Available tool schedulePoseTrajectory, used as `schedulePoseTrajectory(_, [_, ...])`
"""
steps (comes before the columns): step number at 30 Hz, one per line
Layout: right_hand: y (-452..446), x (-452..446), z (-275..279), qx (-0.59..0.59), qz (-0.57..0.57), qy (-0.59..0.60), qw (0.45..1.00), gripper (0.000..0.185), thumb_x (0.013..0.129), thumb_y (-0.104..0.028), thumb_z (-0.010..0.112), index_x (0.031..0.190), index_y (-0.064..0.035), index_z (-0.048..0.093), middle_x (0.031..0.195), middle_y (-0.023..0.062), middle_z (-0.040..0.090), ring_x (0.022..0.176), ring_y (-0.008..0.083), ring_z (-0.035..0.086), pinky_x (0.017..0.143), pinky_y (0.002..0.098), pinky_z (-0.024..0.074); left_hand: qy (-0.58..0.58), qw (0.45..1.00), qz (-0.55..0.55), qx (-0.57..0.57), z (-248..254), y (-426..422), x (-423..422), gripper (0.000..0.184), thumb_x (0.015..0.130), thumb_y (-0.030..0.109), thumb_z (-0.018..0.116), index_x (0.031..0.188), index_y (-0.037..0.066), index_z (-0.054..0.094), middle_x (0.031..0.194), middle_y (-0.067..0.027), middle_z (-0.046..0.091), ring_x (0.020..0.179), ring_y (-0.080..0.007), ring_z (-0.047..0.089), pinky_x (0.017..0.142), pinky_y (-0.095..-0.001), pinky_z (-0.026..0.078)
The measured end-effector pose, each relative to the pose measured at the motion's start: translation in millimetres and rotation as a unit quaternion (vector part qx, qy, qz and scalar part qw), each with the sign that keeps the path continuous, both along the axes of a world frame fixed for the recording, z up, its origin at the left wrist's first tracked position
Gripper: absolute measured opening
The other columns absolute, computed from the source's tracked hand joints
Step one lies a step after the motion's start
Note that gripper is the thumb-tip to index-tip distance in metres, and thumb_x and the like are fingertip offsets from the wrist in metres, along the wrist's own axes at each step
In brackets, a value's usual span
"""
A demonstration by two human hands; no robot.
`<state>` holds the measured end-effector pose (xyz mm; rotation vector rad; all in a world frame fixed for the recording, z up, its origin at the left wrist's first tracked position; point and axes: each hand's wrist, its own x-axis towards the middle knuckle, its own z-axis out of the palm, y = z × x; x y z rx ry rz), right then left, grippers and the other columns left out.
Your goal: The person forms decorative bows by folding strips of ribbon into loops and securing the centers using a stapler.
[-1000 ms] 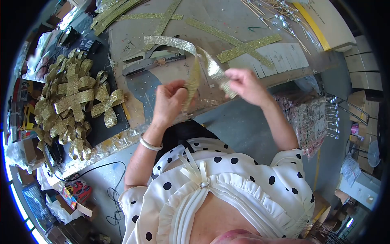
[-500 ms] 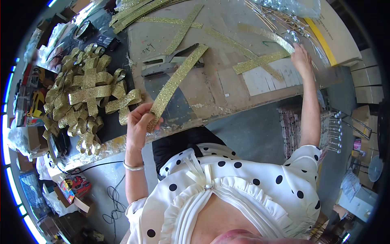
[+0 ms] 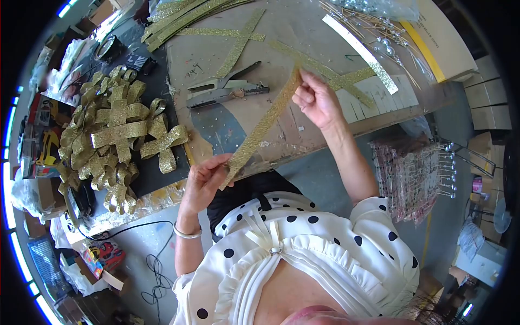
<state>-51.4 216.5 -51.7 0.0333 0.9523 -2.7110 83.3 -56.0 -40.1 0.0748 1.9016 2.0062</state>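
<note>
A long gold glitter ribbon strip stretches slantwise between my hands above the table's near edge. My left hand has its fingers closed on the lower end. Up at the other end, my right hand pinches the strip between thumb and fingers. Behind the strip lies a grey stapler on the table. Two gold strips form a cross beyond my right hand, partly hidden by it. Another crossed pair rests farther back. A single strip with a bright, shiny surface lies on the right.
Looped gold ribbon bows are heaped on the left of the table. More gold strips are stacked at the back. Thin sticks with silver balls lie beside a yellow-edged box at right. A black cable trails on the floor.
My right hand has left the shiny strip, which now lies on the right, and moved left onto the upper end of the held strip. My left hand has shifted slightly right and down.
</note>
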Motion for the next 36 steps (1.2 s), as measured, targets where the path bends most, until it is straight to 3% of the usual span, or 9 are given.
schedulePoseTrajectory(2, [9.2, -2.1, 0.3, -0.049, 0.06, 0.049, 0.996, 0.017, 0.089, -0.021, 0.051, 0.087, -0.0062, 0.06, 0.071, 0.0023, 0.057, 0.05, 0.0071, 0.039, 0.051, 0.022, 0.0357, 0.038, 0.999, 0.011, 0.001, -3.4, -4.3, -2.5, 0.028, 0.082, -0.007, 0.044, 0.108, -0.004, 0.055, 0.083, -0.0066, 0.06, 0.068, -0.01, 0.057, 0.063, -0.0209, 0.048])
schedulePoseTrajectory(5, [6.6, 8.9, 22.0, -0.086, -0.041, -0.053, 0.994, 0.017, 0.091, -0.021, 0.046, 0.089, -0.0071, 0.056, 0.073, 0.0014, 0.049, 0.071, 0.0132, 0.045, 0.083, 0.0361, 0.0401, 0.072, 0.995, 0.07, 0.017, -4.9, -4.1, -6.3, 0.03, 0.082, -0.009, 0.046, 0.11, -0.003, 0.054, 0.08, -0.0044, 0.058, 0.068, -0.0095, 0.057, 0.063, -0.0206, 0.048])
schedulePoseTrajectory(8, [17.9, 13.6, 14.2, -0.19, 0.067, 0.038, 0.979, 0.019, 0.092, -0.022, 0.045, 0.09, -0.006, 0.055, 0.075, 0.0007, 0.046, 0.07, 0.0116, 0.044, 0.085, 0.0373, 0.0408, 0.073, 0.978, 0.184, 0.059, 3.4, 1.1, -16.0, 0.03, 0.08, -0.005, 0.056, 0.109, -0.001, 0.055, 0.086, -0.0049, 0.059, 0.073, -0.0103, 0.058, 0.063, -0.0202, 0.049])
schedulePoseTrajectory(10, [16.2, 18.8, 19.4, -0.22, 0.115, 0.038, 0.968, 0.02, 0.092, -0.021, 0.043, 0.087, -0.0062, 0.055, 0.066, -0.0016, 0.042, 0.061, 0.0092, 0.041, 0.077, 0.0341, 0.0439, 0.03, 0.907, 0.301, 0.292, -1.7, -0.6, -29.0, 0.031, 0.079, 0.0, 0.061, 0.109, 0.0, 0.055, 0.086, -0.005, 0.06, 0.074, -0.0109, 0.059, 0.066, -0.0212, 0.049])
schedulePoseTrajectory(12, [13.6, 27.9, 33.2, 0.058, 0.176, 0.129, 0.974, 0.019, 0.092, -0.021, 0.044, 0.085, -0.0069, 0.054, 0.057, -0.004, 0.036, 0.051, 0.0071, 0.034, 0.063, 0.0296, 0.0438, 0.009, 0.876, 0.281, 0.392, -6.3, 2.9, -41.5, 0.029, 0.079, 0.004, 0.062, 0.107, 0.003, 0.055, 0.086, -0.0045, 0.061, 0.075, -0.0146, 0.059, 0.07, -0.0247, 0.048])
schedulePoseTrajectory(15, [4.7, 40.0, 49.7, 0.264, 0.227, 0.192, 0.917, 0.017, 0.089, -0.02, 0.049, 0.081, -0.0064, 0.055, 0.055, -0.0051, 0.038, 0.047, 0.0042, 0.033, 0.049, 0.0209, 0.0332, -0.068, 0.841, 0.209, 0.494, 9.7, 34.4, -47.8, 0.02, 0.082, 0.009, 0.061, 0.102, 0.007, 0.059, 0.085, -0.0042, 0.062, 0.071, -0.0197, 0.059, 0.068, -0.032, 0.048])
schedulePoseTrajectory(18, [-4.4, 49.5, 68.9, 0.371, 0.201, 0.247, 0.872, 0.015, 0.087, -0.014, 0.053, 0.075, -0.0043, 0.053, 0.058, -0.0046, 0.043, 0.051, 0.002, 0.036, 0.047, 0.0182, 0.0292, -0.042, 0.898, 0.003, 0.438, 11.0, 42.1, -52.2, 0.014, 0.082, 0.011, 0.06, 0.096, 0.007, 0.061, 0.083, -0.0038, 0.063, 0.07, -0.0178, 0.059, 0.065, -0.0307, 0.049])
schedulePoseTrajectory(21, [-2.3, 50.3, 74.1, 0.451, 0.176, 0.352, 0.801, 0.015, 0.084, -0.012, 0.056, 0.073, -0.0031, 0.054, 0.058, -0.0053, 0.043, 0.053, 0.002, 0.035, 0.046, 0.02, 0.0269, -0.069, 0.92, -0.016, 0.385, 23.9, 52.2, -48.7, 0.009, 0.081, 0.008, 0.062, 0.09, 0.004, 0.063, 0.082, -0.0041, 0.063, 0.07, -0.0121, 0.059, 0.063, -0.027, 0.049])
schedulePoseTrajectory(36, [-8.4, 55.0, 80.2, 0.443, 0.205, 0.347, 0.801, 0.013, 0.082, -0.012, 0.057, 0.073, -0.0027, 0.056, 0.055, -0.0065, 0.039, 0.051, 0.0019, 0.032, 0.044, 0.02, 0.0247, 0.036, 0.973, -0.001, 0.228, 30.6, 67.5, -39.6, 0.011, 0.078, 0.006, 0.066, 0.087, 0.001, 0.066, 0.074, 0.0006, 0.059, 0.067, -0.005, 0.05, 0.06, -0.0184, 0.04])
